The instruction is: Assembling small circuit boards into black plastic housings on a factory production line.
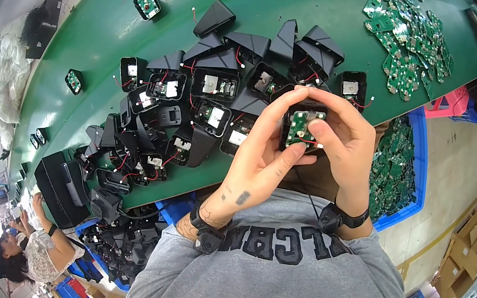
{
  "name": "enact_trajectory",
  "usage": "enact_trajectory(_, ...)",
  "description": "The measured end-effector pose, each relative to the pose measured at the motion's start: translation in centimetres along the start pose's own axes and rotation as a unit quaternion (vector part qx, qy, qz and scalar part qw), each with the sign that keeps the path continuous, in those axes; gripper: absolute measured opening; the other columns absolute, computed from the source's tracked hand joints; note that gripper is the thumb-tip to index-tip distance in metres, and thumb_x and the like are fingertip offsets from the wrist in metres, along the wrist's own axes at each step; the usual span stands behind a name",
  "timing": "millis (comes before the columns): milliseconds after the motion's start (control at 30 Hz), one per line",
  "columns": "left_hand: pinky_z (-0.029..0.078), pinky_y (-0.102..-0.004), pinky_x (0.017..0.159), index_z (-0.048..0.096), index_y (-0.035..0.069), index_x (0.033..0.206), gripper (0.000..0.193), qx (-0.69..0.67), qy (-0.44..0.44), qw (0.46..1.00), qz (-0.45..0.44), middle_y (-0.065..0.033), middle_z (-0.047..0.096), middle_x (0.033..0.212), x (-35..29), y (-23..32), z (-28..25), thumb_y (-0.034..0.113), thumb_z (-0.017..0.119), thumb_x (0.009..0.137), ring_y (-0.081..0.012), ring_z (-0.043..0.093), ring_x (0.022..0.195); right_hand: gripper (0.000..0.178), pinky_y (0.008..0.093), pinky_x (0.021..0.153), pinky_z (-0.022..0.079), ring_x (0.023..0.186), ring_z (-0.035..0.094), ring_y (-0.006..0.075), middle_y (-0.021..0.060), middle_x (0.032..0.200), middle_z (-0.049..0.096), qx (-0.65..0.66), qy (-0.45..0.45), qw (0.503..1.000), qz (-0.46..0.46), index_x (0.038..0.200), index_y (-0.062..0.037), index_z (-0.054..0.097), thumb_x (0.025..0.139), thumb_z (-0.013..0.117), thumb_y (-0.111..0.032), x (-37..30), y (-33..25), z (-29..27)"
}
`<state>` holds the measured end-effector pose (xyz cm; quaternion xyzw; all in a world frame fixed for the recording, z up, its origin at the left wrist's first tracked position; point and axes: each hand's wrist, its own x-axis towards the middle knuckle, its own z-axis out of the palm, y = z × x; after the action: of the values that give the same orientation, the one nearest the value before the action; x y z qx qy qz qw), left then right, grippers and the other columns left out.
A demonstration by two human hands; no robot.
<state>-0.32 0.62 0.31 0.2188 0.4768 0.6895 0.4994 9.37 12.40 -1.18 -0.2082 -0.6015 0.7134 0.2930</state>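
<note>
Between my two hands, close to my chest, is a black plastic housing with a green circuit board [299, 125] in its open face. My left hand [267, 144] wraps the housing from the left, its thumb at the lower edge. My right hand [345, 137] curls round the other side, its thumb pressed on the board. A short red wire with a white plug [320, 146] sticks out by the right thumb. Just beyond my hands lies a heap of similar black housings [214, 85], many with red wires and pale parts inside.
Loose green circuit boards [411, 45] are piled on the green table [334, 3] at the far right. A blue bin [423, 170] of boards stands at my right, and black housings [119, 248] fill another at lower left. A co-worker [44, 249] sits at the left, near a black box [63, 187].
</note>
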Motion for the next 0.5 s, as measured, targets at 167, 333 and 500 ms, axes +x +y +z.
enact_trajectory(167,0.056,-0.0388,0.089,0.022,0.01,0.148,0.066,0.01,-0.01,1.0,0.025,-0.0146,0.043,0.134,-0.18,-0.41,0.2,-0.008,0.05,0.091,-0.0232,0.052,0.117,0.034,0.0264,0.086,0.049,0.097,0.061,0.0137,0.0092,0.113,0.065,-0.021,-0.011,1.0,0.0,0.118,0.0016,0.063,0.085,0.067,-0.004,-0.35,-0.36,-0.39)
enact_trajectory(333,0.057,-0.0377,0.087,0.018,0.01,0.149,0.067,0.043,-0.01,0.999,0.018,-0.0132,0.042,0.135,-0.1,0.39,0.5,-0.009,0.047,0.092,-0.023,0.051,0.118,0.034,0.0261,0.084,0.05,0.096,0.062,0.0135,0.0086,0.112,0.066,-0.054,0.034,0.998,-0.011,0.117,0.0009,0.063,0.083,0.069,-0.004,-0.74,-0.16,0.08)
enact_trajectory(500,0.058,-0.0356,0.085,0.015,0.01,0.151,0.067,0.061,-0.034,0.998,0.002,-0.0128,0.042,0.135,-0.08,0.4,-0.09,-0.008,0.044,0.093,-0.0225,0.051,0.118,0.034,0.026,0.081,0.05,0.093,0.063,0.0126,0.0085,0.109,0.068,-0.074,0.034,0.996,-0.034,0.115,-0.0003,0.065,0.082,0.071,-0.006,-0.68,0.18,0.21)
